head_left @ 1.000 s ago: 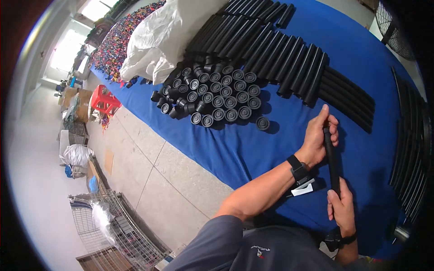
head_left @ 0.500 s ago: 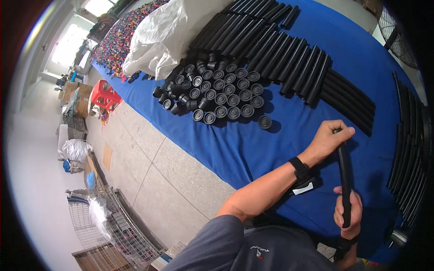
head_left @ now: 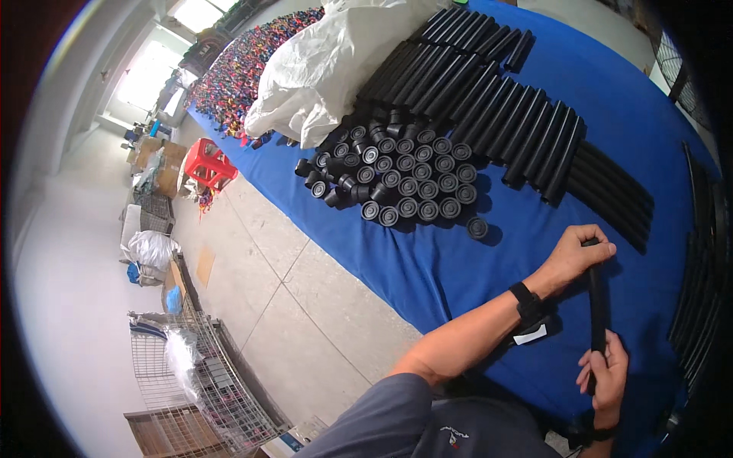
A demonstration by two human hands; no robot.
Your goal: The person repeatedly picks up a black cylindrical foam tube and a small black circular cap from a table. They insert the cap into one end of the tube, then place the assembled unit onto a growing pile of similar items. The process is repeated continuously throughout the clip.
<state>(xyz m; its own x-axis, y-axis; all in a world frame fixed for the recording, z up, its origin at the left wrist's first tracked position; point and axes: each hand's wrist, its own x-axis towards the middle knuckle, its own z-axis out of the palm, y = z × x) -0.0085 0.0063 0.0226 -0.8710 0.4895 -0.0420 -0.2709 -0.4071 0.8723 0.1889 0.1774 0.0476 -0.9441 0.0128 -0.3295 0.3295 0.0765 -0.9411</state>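
Observation:
A black tube [head_left: 598, 305] is held in front of me over the blue cloth, one end pointing away and the other toward me. My left hand [head_left: 578, 256] is closed round its far end, with the thumb near the tip. Nearer my body, my right hand [head_left: 609, 374] grips the lower part between thumb and fingers. Beyond my left hand lies a group of black ribbed caps [head_left: 427, 187], round and stepped, several standing upright and others tipped over. One single cap [head_left: 477, 227] sits apart, closest to my left hand.
Rows of black tubes [head_left: 534, 130] and flat black strips [head_left: 611, 195] lie on the blue cloth [head_left: 519, 256]. More long black pieces [head_left: 699, 282] are at the right. A white sack [head_left: 305, 72], a colourful heap [head_left: 244, 76], a red stool [head_left: 210, 164] and a wire rack [head_left: 206, 382] stand leftward.
The whole view has shifted, so things sit farther right and lower. My right hand's fingers have loosened and lie straighter along the tube; my left hand keeps its hold on the far end.

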